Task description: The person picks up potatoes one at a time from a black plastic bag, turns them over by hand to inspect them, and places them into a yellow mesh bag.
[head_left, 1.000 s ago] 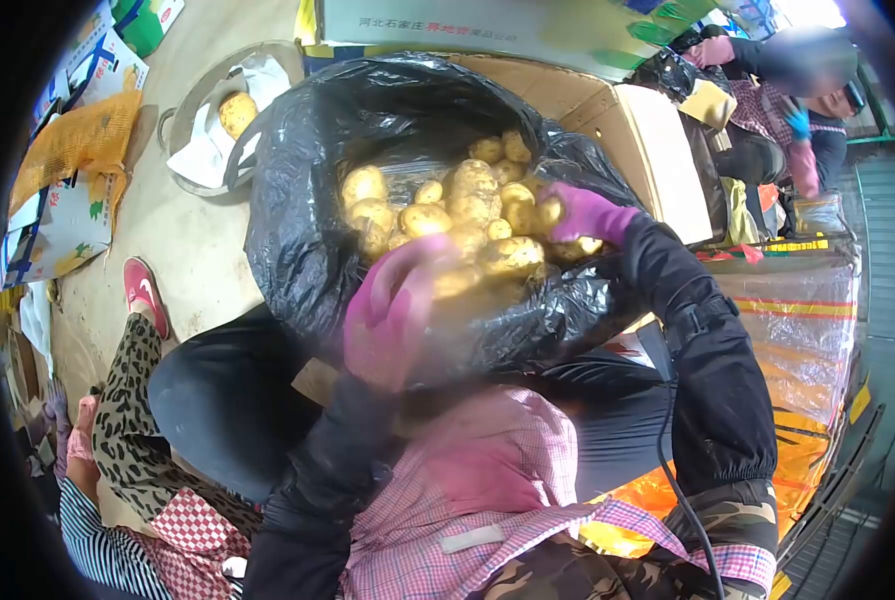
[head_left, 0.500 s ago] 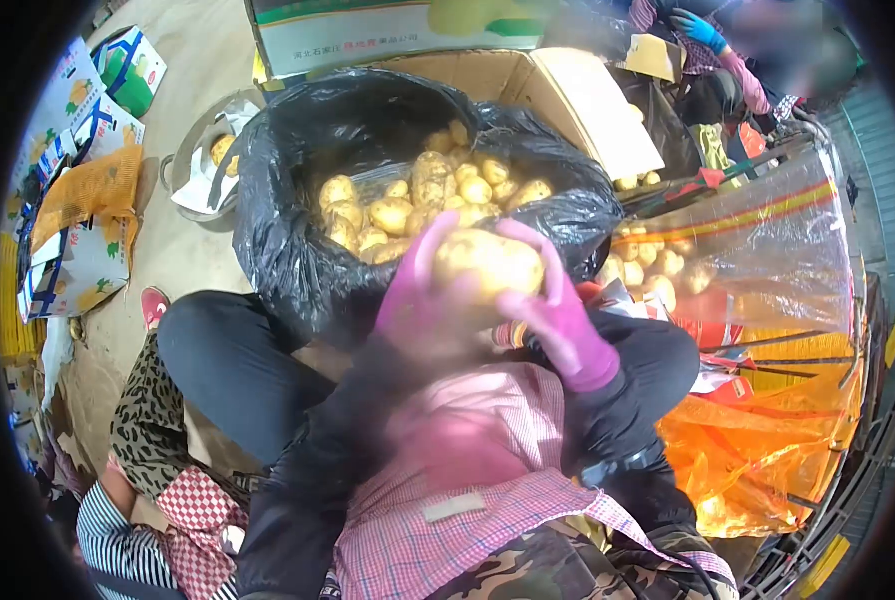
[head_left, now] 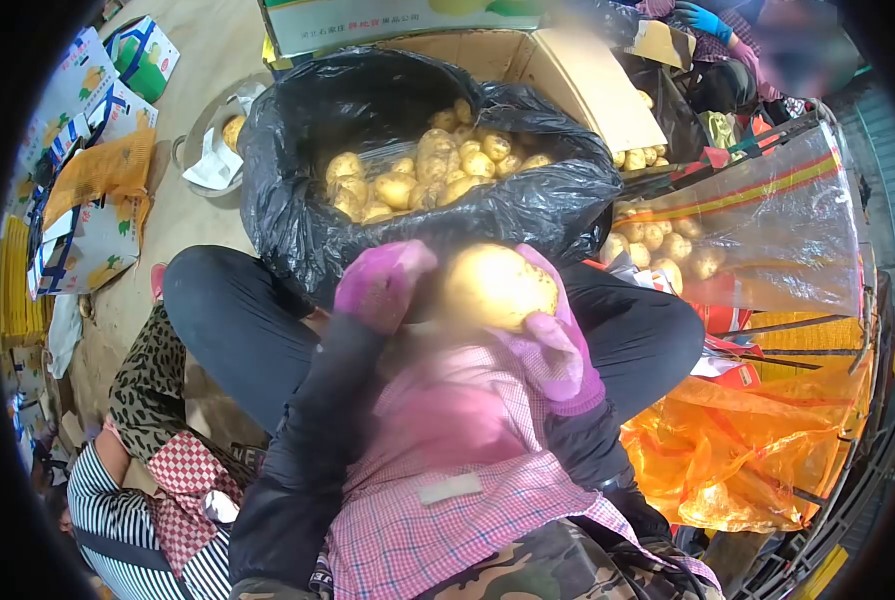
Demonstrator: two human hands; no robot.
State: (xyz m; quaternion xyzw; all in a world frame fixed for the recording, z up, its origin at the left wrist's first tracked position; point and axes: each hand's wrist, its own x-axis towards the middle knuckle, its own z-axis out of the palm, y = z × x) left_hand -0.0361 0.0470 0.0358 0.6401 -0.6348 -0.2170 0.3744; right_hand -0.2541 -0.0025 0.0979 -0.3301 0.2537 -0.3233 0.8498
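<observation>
A large pale potato [head_left: 503, 287] is gripped in my right hand [head_left: 568, 350], which wears a pink-purple glove, with its thumb below the potato and its fingers along the right side. My left hand [head_left: 383, 287], in a similar glove, is apart from the potato on its left side. Its fingers are curled together, and anything inside them is hidden. Just beyond both hands, a black plastic bag [head_left: 298, 225] lines a cardboard box [head_left: 593, 95]. Many potatoes [head_left: 395, 189] lie inside the bag.
At the right are a clear sack [head_left: 768, 235] by more potatoes [head_left: 706, 262] and orange mesh [head_left: 748, 450]. A metal bowl [head_left: 193, 155] and printed cartons [head_left: 98, 240] are at the left. One person in striped sleeves [head_left: 118, 500] is lower left; another's blue glove [head_left: 703, 20] shows upper right.
My left hand has come off the potato and moved left, its fingers now curled. The potato, still in my right hand, is slightly lower and farther right.
</observation>
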